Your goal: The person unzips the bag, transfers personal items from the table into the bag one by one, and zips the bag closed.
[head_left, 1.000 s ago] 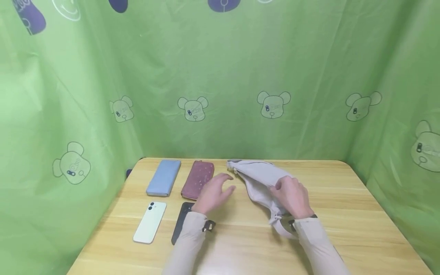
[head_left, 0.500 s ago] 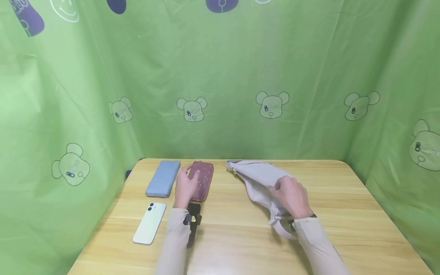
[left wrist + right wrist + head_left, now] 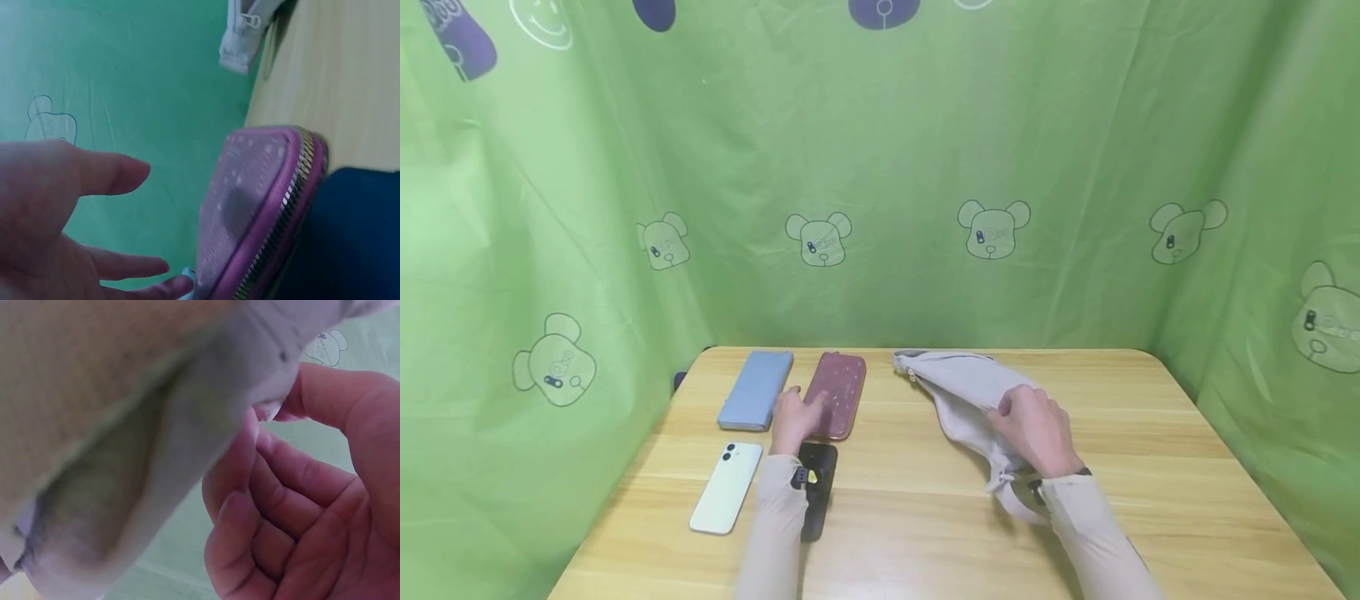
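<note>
The spread, empty left hand (image 3: 793,422) is hovering by a zip wallet (image 3: 846,395); the right hand (image 3: 1039,429) is pinching a sling bag (image 3: 966,379) whose thin edge could slip.

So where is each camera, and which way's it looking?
Head: worn on the head, looking forward and down at the table; left hand, right hand and sleeves show.
Left wrist: on that wrist, facing the zipped purse; left hand shows.
Right wrist: on that wrist, facing the pale bag; right hand pinching it shows.
Shared: head and left wrist both see the zipped purse.
</note>
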Action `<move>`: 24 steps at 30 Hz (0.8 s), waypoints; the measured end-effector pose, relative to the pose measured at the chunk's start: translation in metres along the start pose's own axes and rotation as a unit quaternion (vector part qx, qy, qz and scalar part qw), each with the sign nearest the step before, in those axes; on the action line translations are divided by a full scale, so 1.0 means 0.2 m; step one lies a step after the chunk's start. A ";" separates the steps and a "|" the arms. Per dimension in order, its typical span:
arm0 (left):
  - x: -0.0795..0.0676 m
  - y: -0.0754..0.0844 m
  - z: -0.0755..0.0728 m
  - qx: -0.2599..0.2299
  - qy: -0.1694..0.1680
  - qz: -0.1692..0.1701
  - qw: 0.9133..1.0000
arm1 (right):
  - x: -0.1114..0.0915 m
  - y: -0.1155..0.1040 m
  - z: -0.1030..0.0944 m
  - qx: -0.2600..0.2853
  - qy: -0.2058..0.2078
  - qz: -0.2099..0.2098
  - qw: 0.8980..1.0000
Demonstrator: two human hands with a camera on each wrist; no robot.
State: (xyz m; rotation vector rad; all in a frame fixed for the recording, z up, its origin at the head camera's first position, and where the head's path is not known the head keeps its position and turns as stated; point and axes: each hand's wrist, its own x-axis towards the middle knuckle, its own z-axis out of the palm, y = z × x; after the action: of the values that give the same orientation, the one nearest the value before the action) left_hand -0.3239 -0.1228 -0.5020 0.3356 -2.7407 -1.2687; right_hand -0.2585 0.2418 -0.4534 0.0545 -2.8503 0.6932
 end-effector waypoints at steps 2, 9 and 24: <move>0.00 -0.01 0.01 0.015 -0.010 -0.005 1.000 | 0.00 0.00 0.00 -0.001 0.000 0.001 1.000; 0.01 -0.05 0.02 0.064 -0.024 -0.019 0.997 | 0.00 0.00 0.00 0.004 -0.002 0.001 1.000; 0.04 -0.09 0.03 -0.013 -0.059 -0.037 0.997 | 0.00 0.00 0.00 0.001 -0.007 0.003 1.000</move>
State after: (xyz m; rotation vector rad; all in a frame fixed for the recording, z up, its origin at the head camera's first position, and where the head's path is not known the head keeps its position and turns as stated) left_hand -0.3302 -0.1316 -0.5207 0.3753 -2.8311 -1.3849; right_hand -0.2592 0.2419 -0.4538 0.0505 -2.8641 0.6997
